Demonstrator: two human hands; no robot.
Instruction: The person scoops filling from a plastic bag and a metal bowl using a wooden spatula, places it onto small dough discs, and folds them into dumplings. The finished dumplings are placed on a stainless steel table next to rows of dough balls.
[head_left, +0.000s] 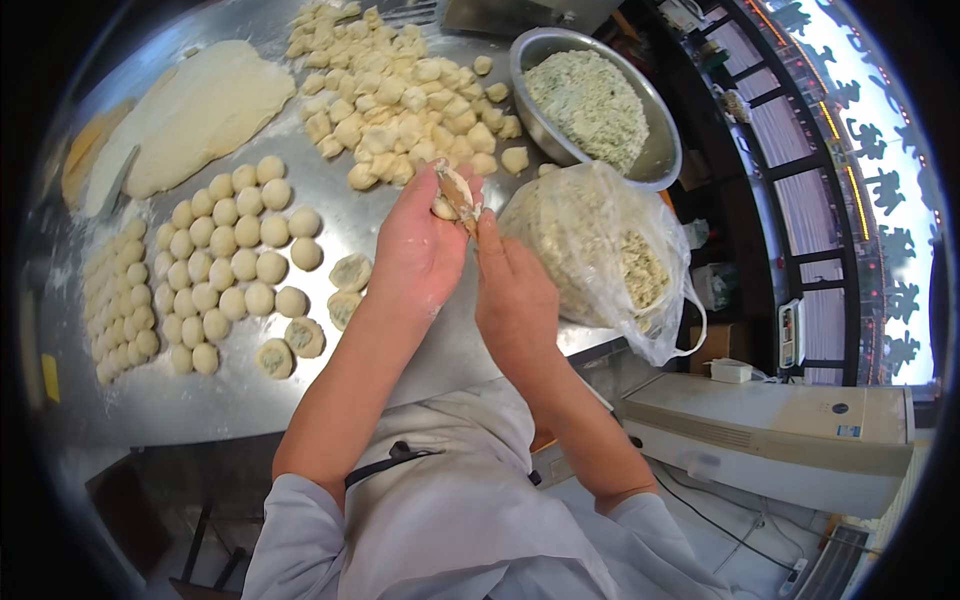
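Observation:
My left hand (421, 244) cups a small piece of dough (444, 210) in its fingers, above the table. In my right hand (517, 304) is a wooden spatula (454, 191), its flat blade against the dough and smeared with a pale paste. Much of the dough is hidden by the blade and fingers. Just beyond both hands lies a heap of cut dough pieces (409, 97). Right of my right hand sits a clear plastic bag (570, 225) of crumbly filling (643, 271). Several flattened rounds (305, 337) with greenish filling showing lie left of my left forearm.
Rows of smooth dough balls (223, 241) cover the left of the steel table (420, 367). Behind them are a large dough slab (217, 112) and a dough scraper (120, 180). A steel bowl (671, 161) of green-flecked filling (589, 105) stands at the back right.

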